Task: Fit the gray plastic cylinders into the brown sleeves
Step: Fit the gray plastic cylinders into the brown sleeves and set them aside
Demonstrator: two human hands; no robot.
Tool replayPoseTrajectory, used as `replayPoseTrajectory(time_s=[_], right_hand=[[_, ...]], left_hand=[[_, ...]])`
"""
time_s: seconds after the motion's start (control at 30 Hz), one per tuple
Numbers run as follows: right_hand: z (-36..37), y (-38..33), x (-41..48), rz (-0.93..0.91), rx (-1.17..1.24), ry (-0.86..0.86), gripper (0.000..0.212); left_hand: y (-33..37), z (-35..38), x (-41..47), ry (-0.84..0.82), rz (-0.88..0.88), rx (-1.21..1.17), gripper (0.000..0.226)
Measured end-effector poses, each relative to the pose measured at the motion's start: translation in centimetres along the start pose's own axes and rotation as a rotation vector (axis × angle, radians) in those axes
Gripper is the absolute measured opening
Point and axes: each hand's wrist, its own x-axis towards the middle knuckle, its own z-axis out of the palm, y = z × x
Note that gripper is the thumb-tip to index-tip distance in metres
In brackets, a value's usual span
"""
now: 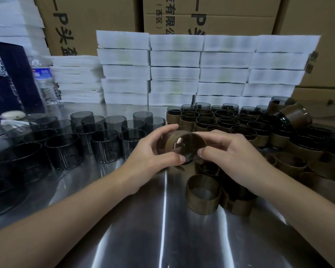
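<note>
Both hands hold one gray plastic cylinder wrapped in a brown sleeve (pixel 182 145) above the middle of the steel table, lying on its side with its open end toward me. My left hand (pixel 153 151) grips it from the left, my right hand (pixel 226 151) from the right, thumbs underneath. Several bare gray cylinders (pixel 104 132) stand upright in rows on the left. Several sleeved cylinders (pixel 220 120) stand packed behind and to the right. Loose empty brown sleeves (pixel 202 194) lie just below my right hand.
White foam-wrapped packs (pixel 201 70) are stacked in a wall at the back, with cardboard boxes (pixel 89 22) behind them. A clear water bottle (pixel 45 80) and a dark box (pixel 8 78) stand at the far left. The shiny table (pixel 162 238) reflects light near me.
</note>
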Motion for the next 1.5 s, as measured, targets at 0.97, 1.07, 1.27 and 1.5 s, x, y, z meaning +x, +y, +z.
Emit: replayPoseTrajectory(time_s=[0.97, 1.07, 1.27, 1.5], right_hand=[[0.8, 1.5, 0.4, 0.121, -0.006, 0.004, 0.087], [1.0, 1.3, 0.3, 0.081, -0.009, 0.051, 0.079], [1.1, 1.5, 0.2, 0.061, 0.001, 0.036, 0.072], [1.5, 1.4, 0.0, -0.019, 0.019, 0.024, 0.065]], left_hand=[[0.8, 1.3, -0.5, -0.185, -0.156, -0.362, 0.045], [0.8, 1.8, -0.3, -0.112, -0.137, -0.326, 0.054], [0.8, 1.8, -0.4, -0.130, -0.089, -0.291, 0.056], [0.4, 1.4, -0.1, -0.011, -0.079, -0.250, 0.045]])
